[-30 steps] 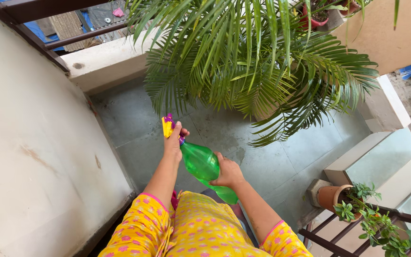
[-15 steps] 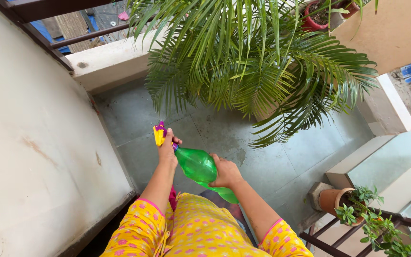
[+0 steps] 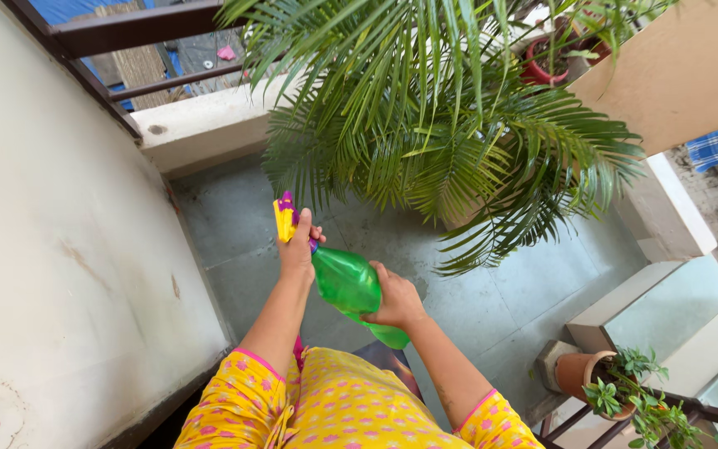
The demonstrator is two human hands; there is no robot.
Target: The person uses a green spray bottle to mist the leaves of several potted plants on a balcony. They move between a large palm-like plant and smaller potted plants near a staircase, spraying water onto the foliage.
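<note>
On a grey-tiled balcony floor (image 3: 492, 291), the person's left hand (image 3: 298, 249) is closed around the yellow-and-purple trigger head (image 3: 285, 218) of a green translucent plastic spray bottle (image 3: 348, 283), while the right hand (image 3: 395, 301) clasps the bottle's body, held tilted in front of the waist. A good spray likely calls for keeping the nozzle aimed at the large potted palm's fronds (image 3: 442, 125) and steadying the bottle from below.

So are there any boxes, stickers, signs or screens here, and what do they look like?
No boxes, signs or screens show.
Green spray bottle: plastic, rounded, no label showing, yellow and purple nozzle; the left hand grips its trigger top, the right hand its body, in front of the palm plant.
</note>
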